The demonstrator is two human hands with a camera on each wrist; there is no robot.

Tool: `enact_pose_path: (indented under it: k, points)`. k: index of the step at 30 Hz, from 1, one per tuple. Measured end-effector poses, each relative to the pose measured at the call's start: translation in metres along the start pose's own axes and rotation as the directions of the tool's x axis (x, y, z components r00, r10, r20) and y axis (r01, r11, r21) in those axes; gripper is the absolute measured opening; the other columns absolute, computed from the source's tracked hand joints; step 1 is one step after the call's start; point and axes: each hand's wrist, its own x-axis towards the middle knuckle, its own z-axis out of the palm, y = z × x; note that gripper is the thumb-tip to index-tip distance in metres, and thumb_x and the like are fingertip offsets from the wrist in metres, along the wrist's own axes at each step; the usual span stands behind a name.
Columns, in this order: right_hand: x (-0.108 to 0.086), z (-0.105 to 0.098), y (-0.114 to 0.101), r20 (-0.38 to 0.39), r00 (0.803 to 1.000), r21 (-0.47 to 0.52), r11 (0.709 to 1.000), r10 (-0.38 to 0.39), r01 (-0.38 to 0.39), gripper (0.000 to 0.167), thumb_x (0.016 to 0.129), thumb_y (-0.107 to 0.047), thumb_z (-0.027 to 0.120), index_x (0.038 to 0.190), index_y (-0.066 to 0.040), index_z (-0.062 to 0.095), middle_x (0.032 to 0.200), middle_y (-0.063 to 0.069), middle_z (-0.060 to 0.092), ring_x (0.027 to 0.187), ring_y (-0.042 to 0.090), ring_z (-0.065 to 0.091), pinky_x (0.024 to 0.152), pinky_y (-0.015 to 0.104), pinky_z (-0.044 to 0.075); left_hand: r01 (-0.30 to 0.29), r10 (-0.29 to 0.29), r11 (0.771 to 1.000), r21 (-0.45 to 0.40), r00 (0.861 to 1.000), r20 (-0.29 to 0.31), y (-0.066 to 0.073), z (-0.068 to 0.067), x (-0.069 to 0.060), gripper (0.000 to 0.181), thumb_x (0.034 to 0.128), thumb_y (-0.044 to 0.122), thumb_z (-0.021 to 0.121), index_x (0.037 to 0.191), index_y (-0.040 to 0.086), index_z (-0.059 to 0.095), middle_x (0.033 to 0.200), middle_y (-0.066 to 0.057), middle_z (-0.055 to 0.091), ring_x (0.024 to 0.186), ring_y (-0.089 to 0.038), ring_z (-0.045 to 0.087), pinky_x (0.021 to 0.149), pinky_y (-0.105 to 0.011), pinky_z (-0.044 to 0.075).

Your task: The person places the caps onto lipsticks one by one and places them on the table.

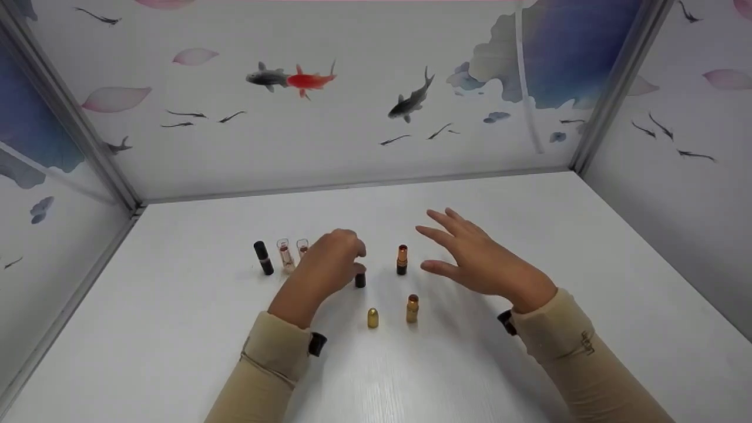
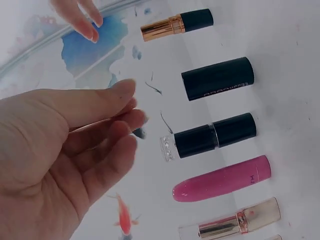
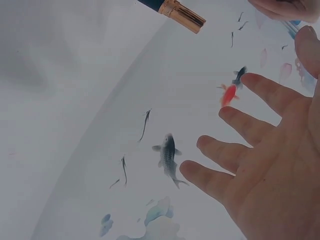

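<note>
My left hand (image 1: 329,261) hovers just behind and above a small black lipstick cap (image 1: 360,281). In the left wrist view its thumb and fingers are loosely bent with nothing between them, apart from the upright cap (image 2: 218,78). Spread wide in the air, my right hand (image 1: 479,258) holds nothing. Left of it stands an uncapped lipstick (image 1: 402,260) with a gold tube and black base. Nearer the front are a gold cap (image 1: 373,318) and an open gold lipstick (image 1: 412,308). A pink tube (image 2: 222,179) and a black tube with a clear end (image 2: 215,136) are hidden in the head view.
To the left stand a black lipstick tube (image 1: 263,258) and two clear-capped lipsticks (image 1: 285,255), one partly behind my left hand. Panels printed with fish (image 1: 311,80) wall the white table (image 1: 194,352) at the back and sides.
</note>
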Motion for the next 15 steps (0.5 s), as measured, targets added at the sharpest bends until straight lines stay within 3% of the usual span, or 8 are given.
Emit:
enact_pose_path:
  k: [2, 4, 10, 15]
  points:
    - [0.0, 0.0, 0.0, 0.001, 1.0, 0.004, 1.0, 0.001, -0.001, 0.071, 0.106, -0.051, 0.063, 0.166, -0.021, 0.04, 0.178, 0.006, 0.018, 0.164, 0.039, 0.009, 0.126, 0.069, 0.02, 0.019, -0.021, 1.0, 0.023, 0.997, 0.071, 0.002, 0.005, 0.0, 0.026, 0.0947, 0.011, 0.083, 0.121, 0.007, 0.081, 0.118, -0.008, 0.075, 0.105, -0.022, 0.07, 0.093, -0.038, 0.061]
    - [0.0, 0.0, 0.0, 0.004, 1.0, 0.005, 1.0, 0.004, -0.004, 0.07, 0.106, -0.051, 0.063, 0.166, -0.021, 0.041, 0.178, 0.006, 0.018, 0.164, 0.039, 0.009, 0.126, 0.069, 0.02, 0.021, -0.026, 0.998, 0.054, 0.995, 0.095, 0.003, 0.01, 0.0, 0.029, 0.0956, 0.011, 0.082, 0.124, 0.008, 0.079, 0.121, -0.008, 0.075, 0.108, -0.023, 0.07, 0.095, -0.039, 0.06]
    - [0.0, 0.001, 0.0, 0.014, 1.0, 0.004, 1.0, 0.011, -0.011, 0.071, 0.105, -0.052, 0.064, 0.165, -0.021, 0.042, 0.178, 0.006, 0.019, 0.164, 0.038, 0.009, 0.126, 0.069, 0.02, -0.001, -0.008, 0.99, 0.143, 0.998, 0.064, -0.003, 0.02, 0.002, 0.018, 0.0972, 0.01, 0.08, 0.115, 0.007, 0.081, 0.107, -0.008, 0.074, 0.096, -0.022, 0.068, 0.087, -0.038, 0.061]
    - [0.0, 0.0, 0.0, 0.02, 1.0, 0.012, 1.0, 0.008, -0.008, 0.07, 0.106, -0.051, 0.064, 0.165, -0.021, 0.042, 0.177, 0.007, 0.02, 0.164, 0.039, 0.01, 0.126, 0.069, 0.02, -0.005, -0.012, 0.984, 0.176, 0.995, 0.099, -0.004, 0.02, 0.004, 0.007, 0.0973, 0.01, 0.08, 0.104, 0.007, 0.079, 0.094, -0.007, 0.071, 0.084, -0.021, 0.06, 0.081, -0.038, 0.06]
